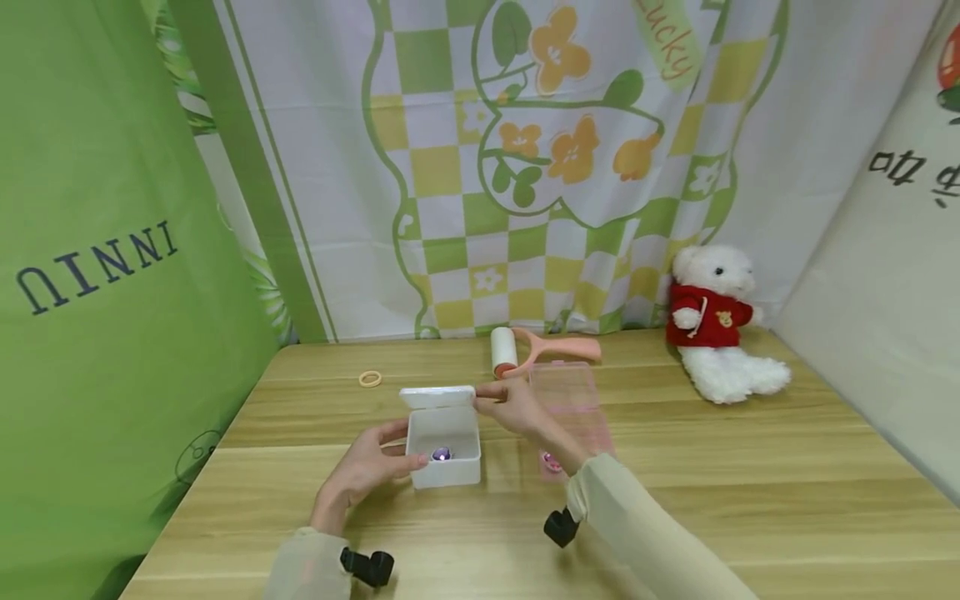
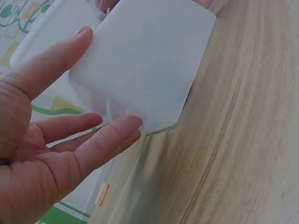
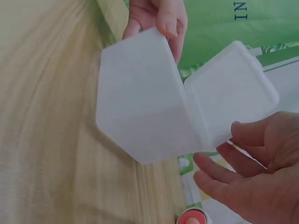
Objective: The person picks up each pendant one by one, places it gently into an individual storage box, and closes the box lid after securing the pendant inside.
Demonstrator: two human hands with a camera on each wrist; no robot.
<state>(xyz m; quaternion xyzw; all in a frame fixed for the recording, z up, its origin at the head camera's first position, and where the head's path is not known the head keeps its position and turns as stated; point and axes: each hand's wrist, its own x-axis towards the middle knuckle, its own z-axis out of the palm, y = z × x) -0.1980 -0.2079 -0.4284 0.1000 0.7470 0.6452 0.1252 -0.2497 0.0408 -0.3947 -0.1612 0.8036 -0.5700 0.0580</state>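
Observation:
A small white plastic box stands on the table with its hinged lid raised at the back. Inside lies a small shiny purple piece, too small to identify. My left hand holds the box at its left side, thumb by the front rim and fingers along the wall. At the lid's right edge, my right hand pinches it between thumb and fingers. In the right wrist view, the thumb lies on the inner face of the lid. Both wrist views show the box's outer walls, not its contents.
Partly under my right forearm lies an open pink see-through case with a pink trinket. Behind it is a lint roller with a pink handle. A pale orange ring lies back left; a white plush bear sits back right.

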